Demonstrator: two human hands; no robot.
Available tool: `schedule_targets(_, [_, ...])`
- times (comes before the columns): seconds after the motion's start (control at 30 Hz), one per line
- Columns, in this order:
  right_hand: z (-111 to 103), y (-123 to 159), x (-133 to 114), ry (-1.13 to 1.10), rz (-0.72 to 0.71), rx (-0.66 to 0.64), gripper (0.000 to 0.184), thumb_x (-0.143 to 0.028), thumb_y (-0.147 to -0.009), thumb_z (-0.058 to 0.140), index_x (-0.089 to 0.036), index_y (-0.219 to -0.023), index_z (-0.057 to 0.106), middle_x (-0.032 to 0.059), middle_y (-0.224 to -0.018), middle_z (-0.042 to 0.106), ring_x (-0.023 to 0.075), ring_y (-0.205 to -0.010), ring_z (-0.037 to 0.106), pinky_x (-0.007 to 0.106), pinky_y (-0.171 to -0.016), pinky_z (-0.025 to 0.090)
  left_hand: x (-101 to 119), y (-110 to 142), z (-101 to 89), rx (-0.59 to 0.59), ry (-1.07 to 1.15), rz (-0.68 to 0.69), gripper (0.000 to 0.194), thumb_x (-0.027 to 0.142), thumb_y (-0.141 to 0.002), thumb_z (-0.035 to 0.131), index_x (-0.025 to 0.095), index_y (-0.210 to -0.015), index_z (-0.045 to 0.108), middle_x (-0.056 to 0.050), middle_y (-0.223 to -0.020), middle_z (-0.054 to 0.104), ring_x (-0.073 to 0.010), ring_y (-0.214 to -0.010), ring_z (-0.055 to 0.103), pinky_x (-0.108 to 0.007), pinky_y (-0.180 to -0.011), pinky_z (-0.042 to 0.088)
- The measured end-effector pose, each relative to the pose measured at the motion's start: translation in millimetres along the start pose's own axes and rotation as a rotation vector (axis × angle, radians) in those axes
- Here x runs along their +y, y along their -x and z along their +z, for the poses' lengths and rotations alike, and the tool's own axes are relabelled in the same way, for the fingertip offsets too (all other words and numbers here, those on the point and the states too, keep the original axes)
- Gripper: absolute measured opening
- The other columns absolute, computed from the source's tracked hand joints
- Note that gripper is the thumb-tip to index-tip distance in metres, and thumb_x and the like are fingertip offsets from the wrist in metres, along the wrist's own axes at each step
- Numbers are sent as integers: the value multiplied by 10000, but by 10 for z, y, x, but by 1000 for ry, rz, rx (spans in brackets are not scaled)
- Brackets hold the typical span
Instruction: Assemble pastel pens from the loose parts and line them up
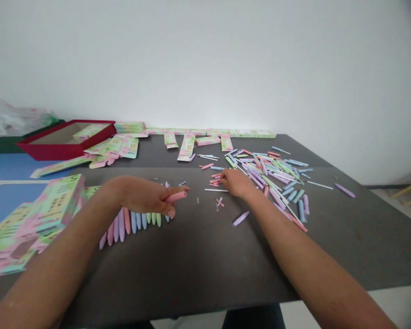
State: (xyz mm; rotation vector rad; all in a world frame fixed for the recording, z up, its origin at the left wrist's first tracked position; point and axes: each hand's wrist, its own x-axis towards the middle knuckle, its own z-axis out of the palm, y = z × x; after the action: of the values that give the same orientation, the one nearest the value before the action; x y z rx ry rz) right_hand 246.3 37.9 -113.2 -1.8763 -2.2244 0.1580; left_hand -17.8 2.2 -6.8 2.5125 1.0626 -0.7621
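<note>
1. Left hand (pixel 140 196): grasping. You pinch a pink pastel stick (pixel 175 197) between thumb and fingers. Its free end sticks out past your fingertips, pointing toward the right hand.
2. Right hand (pixel 237 183): curled, not released, with the fingertips down at the near left edge of the loose pile. The small pink sticks (pixel 215 181) lie right at those fingertips. You may be holding one or more of them, but I cannot tell from this view.
3. Fanned row of pastel sticks (pixel 130 222): on the table just below your left hand, its upper ends running in under the palm and fingers. Lilac, pink, blue and green sticks lie side by side, pointed ends toward you.
4. Loose pile of pastel sticks (pixel 270 176): spread just right of your right hand, crossing at many angles.
5. Single lilac stick (pixel 241 218): lying by itself on the dark table (pixel 198 274), just below your right hand and not touching it.
6. Surroundings: flat printed cartons (pixel 187 147) lie along the far part of the table, and a red tray (pixel 41 148) sits far left. A stack of pink-and-green cartons (pixel 37 224) stands beside your left forearm.
</note>
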Motion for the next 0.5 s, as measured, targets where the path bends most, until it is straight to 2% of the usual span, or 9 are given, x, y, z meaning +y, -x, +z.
schedule_targets(0.1, [122,-31,-114,23,-41,-48,167,-250,-829,494,-194,-889,640,109,-1003,669,231,-906,595,300,-724,395,-61,103,-42,-6,80,39,780,503,-857,425,213,-1464,30,-108,-1488,247,-246,-1275,371,-322,-1000,306])
schedule_targets(0.27, [223,-77,-150,49,-95,-99,193,-232,-850,474,-157,-955,617,137,-1056,650,225,-986,571,292,-806,380,-79,200,-80,7,129,77,769,548,-867,376,198,-1464,41,-93,-1513,132,-236,-1320,286,-320,-1047,233])
schedule_targets(0.37, [191,-93,-148,61,-97,-103,155,-216,-837,482,-150,-901,606,139,-1030,651,224,-969,571,286,-796,374,-109,237,-77,36,127,80,777,553,-864,381,199,-1465,37,-94,-1512,146,-246,-1315,295,-322,-1037,244])
schedule_targets(0.5, [87,-58,-286,32,-55,-55,131,-238,-835,476,-161,-896,562,96,-882,658,192,-800,578,260,-649,364,-170,290,-70,97,92,83,769,560,-858,390,230,-1464,51,-97,-1489,254,-248,-1250,396,-316,-980,313])
